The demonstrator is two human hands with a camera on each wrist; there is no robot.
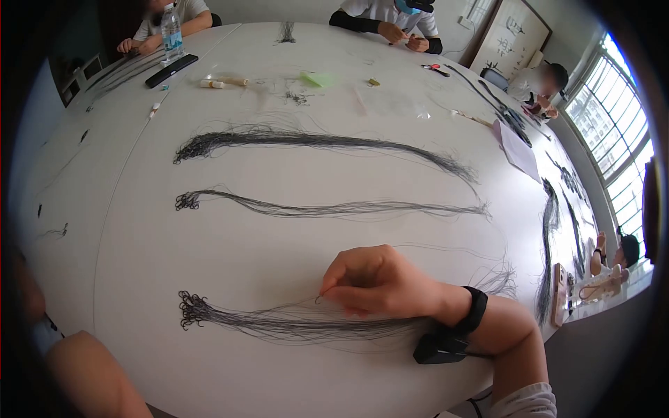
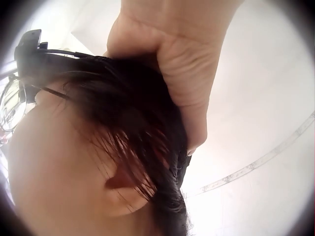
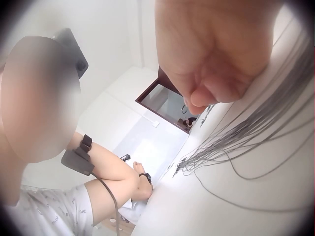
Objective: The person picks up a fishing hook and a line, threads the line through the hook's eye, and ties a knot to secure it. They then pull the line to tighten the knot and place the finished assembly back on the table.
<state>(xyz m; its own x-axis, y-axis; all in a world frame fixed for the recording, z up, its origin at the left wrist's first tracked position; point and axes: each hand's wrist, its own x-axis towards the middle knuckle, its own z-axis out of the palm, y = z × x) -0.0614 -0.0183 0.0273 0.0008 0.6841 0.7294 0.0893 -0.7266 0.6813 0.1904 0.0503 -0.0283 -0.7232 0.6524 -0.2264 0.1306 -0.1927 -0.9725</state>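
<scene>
My right hand (image 1: 383,282) pinches a thin dark strand with a small hooked end (image 1: 318,299) between thumb and fingertips, above the front bundle of dark strands (image 1: 279,324). That bundle has curled hooks at its left end. Behind it lie a thinner bundle (image 1: 300,210) and a thicker one (image 1: 313,141), both roughly parallel to it. In the right wrist view the curled fingers of the right hand (image 3: 216,59) are beside strands (image 3: 241,128). My left hand (image 2: 182,64) rests against dark hair (image 2: 128,103) on the head; its fingers are mostly hidden.
Across the white table (image 1: 139,265) are a water bottle (image 1: 171,33), a black case (image 1: 171,71), a green piece (image 1: 317,80), red-handled scissors (image 1: 435,70) and a white sheet (image 1: 517,150). Other people sit around the far and right edges. More dark strands (image 1: 548,244) lie at the right.
</scene>
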